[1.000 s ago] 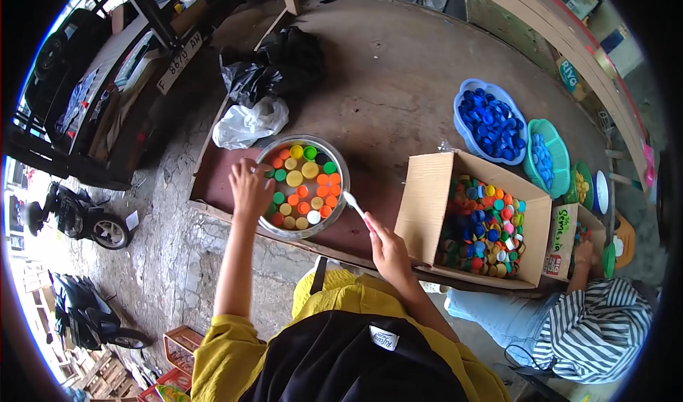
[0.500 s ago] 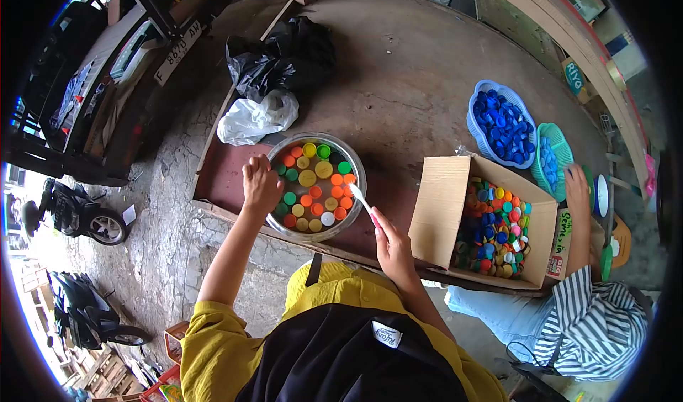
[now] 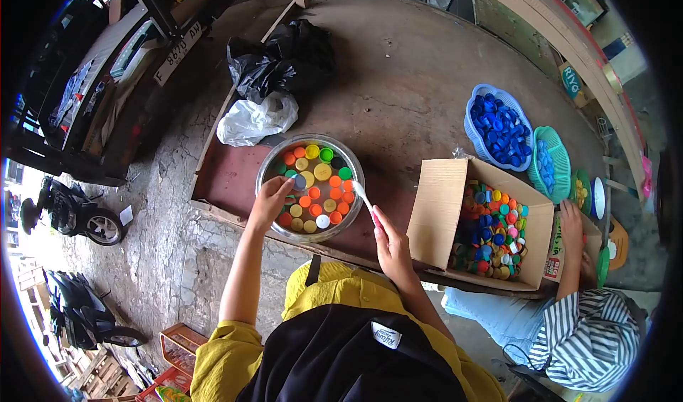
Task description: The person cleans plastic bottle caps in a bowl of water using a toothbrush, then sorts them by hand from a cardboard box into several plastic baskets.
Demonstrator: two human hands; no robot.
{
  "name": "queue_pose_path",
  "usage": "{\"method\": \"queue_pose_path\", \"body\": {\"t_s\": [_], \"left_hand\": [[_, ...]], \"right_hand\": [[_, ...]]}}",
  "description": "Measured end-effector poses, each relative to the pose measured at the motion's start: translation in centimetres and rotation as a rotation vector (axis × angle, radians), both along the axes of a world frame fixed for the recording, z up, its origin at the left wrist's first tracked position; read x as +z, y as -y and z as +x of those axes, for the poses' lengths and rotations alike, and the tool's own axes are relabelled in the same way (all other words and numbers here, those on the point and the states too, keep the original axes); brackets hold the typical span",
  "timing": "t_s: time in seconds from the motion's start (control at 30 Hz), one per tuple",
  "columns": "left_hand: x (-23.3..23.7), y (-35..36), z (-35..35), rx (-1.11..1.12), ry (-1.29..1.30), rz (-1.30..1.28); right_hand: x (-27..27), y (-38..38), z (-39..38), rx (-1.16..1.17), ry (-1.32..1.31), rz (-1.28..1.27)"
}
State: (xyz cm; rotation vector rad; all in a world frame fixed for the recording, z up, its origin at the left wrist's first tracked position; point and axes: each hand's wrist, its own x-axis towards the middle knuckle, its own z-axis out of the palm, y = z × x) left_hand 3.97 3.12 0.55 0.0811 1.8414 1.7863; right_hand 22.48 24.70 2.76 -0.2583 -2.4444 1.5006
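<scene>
A round metal basin [image 3: 357,161] near the table's front edge holds floating bottle caps in orange, green, yellow, tan and white. At its left rim, my left hand [image 3: 273,197] pinches a bluish cap [image 3: 299,182] over the basin. My right hand [image 3: 390,237], at the basin's right side, is closed round the pink lower part of a white-headed brush [image 3: 361,191]. The brush head rests by the inner right rim. To the right stands an open cardboard box [image 3: 435,206] of mixed-colour caps.
Black [image 3: 284,57] and white plastic bags [image 3: 257,119] lie behind the basin. At the right are a blue basket [image 3: 473,133] and a green basket [image 3: 562,161] of blue caps. A co-worker in a striped shirt [image 3: 585,338] reaches beside the box.
My left hand has moved from the basin's upper left rim down and inward, and a bluish cap now shows in its fingers. The co-worker's hand has come down towards the box.
</scene>
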Motion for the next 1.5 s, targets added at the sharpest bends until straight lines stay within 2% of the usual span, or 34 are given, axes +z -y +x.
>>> {"method": "queue_pose_path", "body": {"t_s": [0.07,0.1,0.17,0.27,0.3,0.37,0.43,0.47,0.53,0.6,0.67,0.77,0.9,1.0,1.07,1.13,1.17,1.27,1.4,1.43,1.5], "left_hand": [[-1.2,-0.5,1.1,0.071,0.263,0.352],[-0.6,-1.2,1.9,0.101,0.295,0.41],[-0.2,-2.5,3.3,0.185,0.329,0.43],[-0.5,-3.6,4.6,0.189,0.29,0.475],[-0.6,-3.8,4.8,0.175,0.268,0.482],[-0.2,-4.1,5.3,0.163,0.233,0.503],[0.3,-4.4,5.3,0.208,0.241,0.488],[0.5,-4.5,5.5,0.232,0.247,0.479],[0.8,-4.6,5.6,0.233,0.221,0.464],[0.5,-4.8,5.9,0.226,0.211,0.475],[-0.6,-4.7,6.0,0.216,0.211,0.505],[1.0,-5.3,6.2,0.292,0.241,0.544],[-0.2,-5.6,6.4,0.298,0.263,0.629],[0.2,-5.6,6.2,0.329,0.291,0.672],[0.9,-5.8,6.4,0.375,0.283,0.619],[-0.5,-5.3,6.4,0.298,0.287,0.675],[-1.1,-5.0,6.5,0.264,0.26,0.682],[0.9,-5.5,7.0,0.254,0.204,0.694],[0.7,-5.1,6.9,0.189,0.12,0.722],[0.5,-5.0,6.7,0.196,0.117,0.699],[0.7,-5.0,6.6,0.213,0.123,0.686]], "right_hand": [[-0.2,0.2,-0.3,-0.004,0.0,0.002],[0.1,0.3,-0.7,0.004,-0.038,0.033],[1.2,1.0,-1.4,0.024,-0.113,0.094],[1.8,1.7,-1.7,0.168,-0.026,0.241],[2.1,1.6,-2.0,0.216,0.027,0.38],[-0.2,0.2,-3.2,0.121,0.007,0.357],[0.4,-0.1,-3.9,0.063,-0.052,0.351],[0.9,0.3,-3.2,0.128,-0.009,0.392],[1.3,1.5,-2.8,0.244,-0.105,0.424],[-0.5,0.8,-4.1,0.136,-0.099,0.267],[-0.4,0.1,-4.5,0.102,-0.04,0.308],[1.1,1.7,-2.8,0.243,-0.077,0.378],[-0.3,0.8,-3.8,0.047,-0.093,0.267],[0.5,2.2,-1.8,0.167,-0.131,0.367],[-0.8,1.9,-2.0,0.099,-0.093,0.308],[-0.6,1.1,-3.2,0.008,-0.115,0.254],[-0.3,1.1,-2.8,0.035,-0.139,0.236],[-0.1,1.6,-2.0,0.119,-0.15,0.286],[0.9,-0.2,-3.1,-0.015,-0.122,0.237],[1.8,0.3,-2.5,0.008,-0.156,0.251],[2.8,1.1,-1.4,0.157,-0.057,0.428]]}}
